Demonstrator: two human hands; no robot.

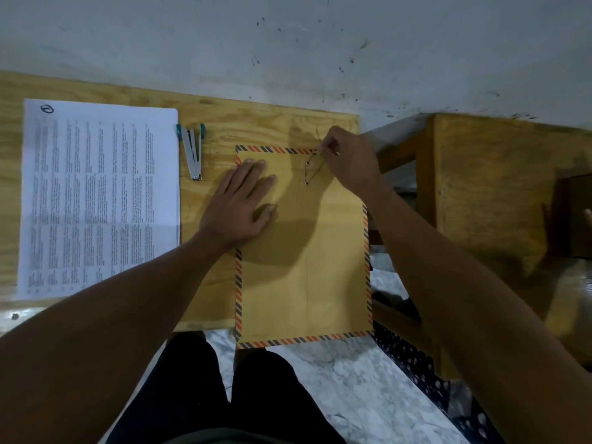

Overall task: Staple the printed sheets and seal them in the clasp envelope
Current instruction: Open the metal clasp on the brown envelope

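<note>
A pale, scuffed wall point(320, 43) rose behind a plywood table point(256, 123), with marbled floor point(352, 379) showing below its near edge and a second wooden piece of furniture point(496, 187) off to the right. The printed sheets point(96, 193) lay flat on the table's left side, well apart from both hands. The brown clasp envelope point(304, 267), edged in red and blue stripes, lay on the right part of the table with its near end hanging over the edge. The left hand point(240, 203) pressed flat on the envelope's upper left, fingers straight and spread. The right hand point(349, 161) pinched the thin string point(315, 171) at the envelope's closure near the top edge. A small stapler point(193, 152) with teal trim lay between sheets and envelope, untouched.
</note>
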